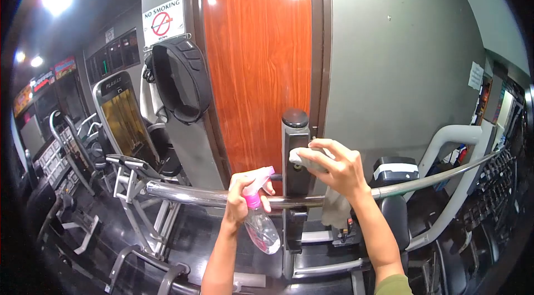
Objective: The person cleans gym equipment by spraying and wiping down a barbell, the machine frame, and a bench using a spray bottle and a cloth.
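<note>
Grey walls (400,72) and a dark floor (253,264) around a reddish wooden door (256,61), with gym machines off to the left and a black padded belt (183,80) hung beside the frame, under a no-smoking sign (162,19). Across the foreground, a long metal bar (189,195), running past a black upright post (296,167) with a rounded cap. In the left hand (239,197), closed around the pink head and neck, a clear spray bottle (262,231), tilted, near the bar and left of the post. In the right hand (339,170), pinched between thumb and fingers, a grey cloth (297,157), held close to the upper part of the post. Hard to tell whether touching it. Farther right, a thick pale frame (439,156) and a rack of dumbbells (492,175).
</note>
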A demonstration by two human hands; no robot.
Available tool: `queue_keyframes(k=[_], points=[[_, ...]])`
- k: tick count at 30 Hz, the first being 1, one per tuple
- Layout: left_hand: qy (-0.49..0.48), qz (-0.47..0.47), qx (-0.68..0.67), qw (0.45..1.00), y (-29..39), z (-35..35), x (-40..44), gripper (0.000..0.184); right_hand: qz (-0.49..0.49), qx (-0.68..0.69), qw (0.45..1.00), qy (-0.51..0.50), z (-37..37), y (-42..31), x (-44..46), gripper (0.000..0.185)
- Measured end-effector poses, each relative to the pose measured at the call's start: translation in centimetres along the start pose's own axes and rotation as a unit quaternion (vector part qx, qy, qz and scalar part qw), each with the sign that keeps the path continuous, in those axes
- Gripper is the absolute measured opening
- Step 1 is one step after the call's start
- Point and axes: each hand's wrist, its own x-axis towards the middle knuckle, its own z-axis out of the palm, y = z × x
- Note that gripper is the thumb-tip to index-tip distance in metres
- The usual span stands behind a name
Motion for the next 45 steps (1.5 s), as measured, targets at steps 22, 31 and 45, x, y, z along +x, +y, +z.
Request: queue_keyframes(k=[22,31,45], points=[[0.004,0.03,-0.012,0.999,0.4,0.1,0.0,0.044,0.078,0.115,0.984,-0.109,-4.6,-0.7,2.3,0.04],[-0.055,0.101,0.064,0.991,4.3,-1.6,1.8,0.043,0.101,0.076,0.974,-0.188,-6.7,-2.0,6.3,0.034],[-0.287,-0.026,0.17,0.942,10.2,-5.6,12.4,0.034,0.118,-0.012,0.974,-0.193,-6.9,-5.2,9.7,0.031]])
